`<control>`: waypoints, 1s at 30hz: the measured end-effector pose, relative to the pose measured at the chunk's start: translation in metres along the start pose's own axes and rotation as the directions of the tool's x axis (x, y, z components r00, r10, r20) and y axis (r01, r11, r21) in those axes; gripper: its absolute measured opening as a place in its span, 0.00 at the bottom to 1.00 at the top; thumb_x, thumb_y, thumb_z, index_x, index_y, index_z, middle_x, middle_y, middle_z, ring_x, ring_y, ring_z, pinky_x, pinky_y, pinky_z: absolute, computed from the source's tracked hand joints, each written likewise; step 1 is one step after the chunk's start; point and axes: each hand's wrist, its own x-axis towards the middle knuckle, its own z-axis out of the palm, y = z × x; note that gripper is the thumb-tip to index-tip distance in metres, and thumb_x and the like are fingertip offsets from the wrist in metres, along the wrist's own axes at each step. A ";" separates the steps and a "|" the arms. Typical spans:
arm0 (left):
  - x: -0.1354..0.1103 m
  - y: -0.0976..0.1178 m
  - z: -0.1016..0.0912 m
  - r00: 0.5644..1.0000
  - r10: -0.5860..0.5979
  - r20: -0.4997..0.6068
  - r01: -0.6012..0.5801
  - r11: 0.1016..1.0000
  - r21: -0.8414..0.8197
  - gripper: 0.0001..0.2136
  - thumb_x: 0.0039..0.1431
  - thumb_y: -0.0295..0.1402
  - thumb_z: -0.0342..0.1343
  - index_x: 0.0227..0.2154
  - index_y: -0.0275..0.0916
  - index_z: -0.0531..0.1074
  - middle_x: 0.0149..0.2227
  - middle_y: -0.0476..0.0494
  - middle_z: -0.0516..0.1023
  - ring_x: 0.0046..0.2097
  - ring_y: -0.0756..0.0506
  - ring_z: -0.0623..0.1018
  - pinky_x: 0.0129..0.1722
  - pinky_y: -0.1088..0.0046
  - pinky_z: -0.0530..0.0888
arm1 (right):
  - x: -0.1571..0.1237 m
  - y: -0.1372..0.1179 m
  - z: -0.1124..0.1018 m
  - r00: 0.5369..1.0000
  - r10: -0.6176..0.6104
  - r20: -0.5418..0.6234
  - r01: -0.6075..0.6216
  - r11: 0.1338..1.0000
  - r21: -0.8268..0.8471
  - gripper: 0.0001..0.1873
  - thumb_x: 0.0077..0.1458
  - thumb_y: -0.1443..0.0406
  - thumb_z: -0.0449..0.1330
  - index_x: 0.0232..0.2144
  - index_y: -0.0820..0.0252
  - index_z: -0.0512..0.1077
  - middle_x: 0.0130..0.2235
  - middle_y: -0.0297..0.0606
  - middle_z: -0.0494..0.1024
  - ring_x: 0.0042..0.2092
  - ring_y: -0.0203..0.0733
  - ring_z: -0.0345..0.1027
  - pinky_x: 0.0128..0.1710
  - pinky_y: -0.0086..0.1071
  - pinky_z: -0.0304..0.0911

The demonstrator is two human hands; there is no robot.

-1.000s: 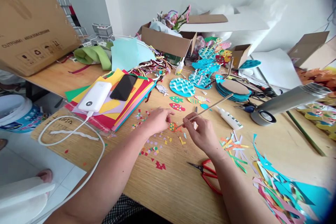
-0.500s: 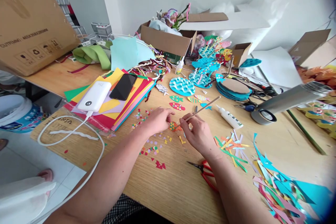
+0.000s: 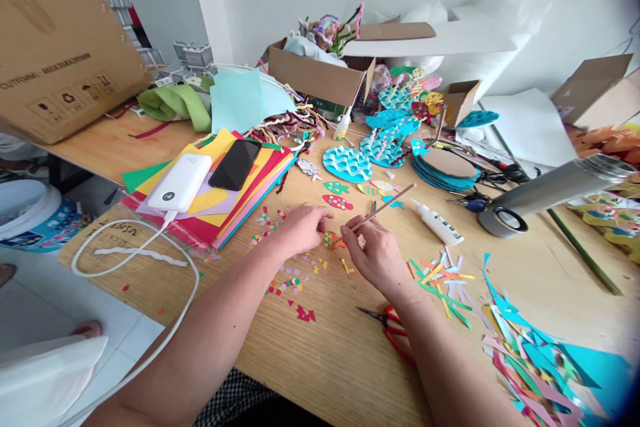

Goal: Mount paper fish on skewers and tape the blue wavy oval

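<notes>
My left hand (image 3: 300, 228) pinches a small orange paper fish (image 3: 330, 240) dotted with colours, held just above the wooden table (image 3: 340, 353). My right hand (image 3: 377, 255) is closed on a thin wooden stick (image 3: 385, 208). The stick's near tip touches the fish and its far end points up to the right. Tiny paper dots and scraps (image 3: 287, 283) lie under and in front of my hands.
Red scissors (image 3: 393, 330) lie close to my right wrist, and coloured paper strips (image 3: 443, 280) to its right. A glue bottle (image 3: 439, 224), finished paper fish (image 3: 337, 201), blue wave discs (image 3: 347, 164), a steel flask (image 3: 555, 192), a power bank (image 3: 180, 181) and phone (image 3: 235, 164) on stacked coloured paper.
My right hand has drawn a little left and nearer the fish, and the stick has slid with it. The left hand has stayed put.
</notes>
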 end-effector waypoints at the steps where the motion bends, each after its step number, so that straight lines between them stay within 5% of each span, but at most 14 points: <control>1: 0.000 0.000 0.000 1.000 0.001 0.000 -0.001 1.000 0.003 0.22 0.44 0.18 0.53 0.45 0.39 0.73 0.30 0.51 0.79 0.36 0.47 0.76 0.38 0.74 0.71 | 0.000 0.000 0.000 1.000 0.000 0.001 0.000 1.000 -0.002 0.11 0.60 0.65 0.51 0.24 0.56 0.63 0.30 0.38 0.74 0.34 0.42 0.67 0.36 0.34 0.62; 30: 0.000 0.000 0.001 1.000 0.006 0.000 -0.006 1.000 0.017 0.21 0.46 0.20 0.53 0.45 0.39 0.73 0.30 0.50 0.79 0.35 0.47 0.76 0.39 0.74 0.71 | -0.001 0.002 0.002 1.000 0.002 0.012 -0.002 1.000 -0.005 0.11 0.59 0.66 0.52 0.24 0.56 0.63 0.30 0.39 0.75 0.35 0.42 0.67 0.36 0.34 0.62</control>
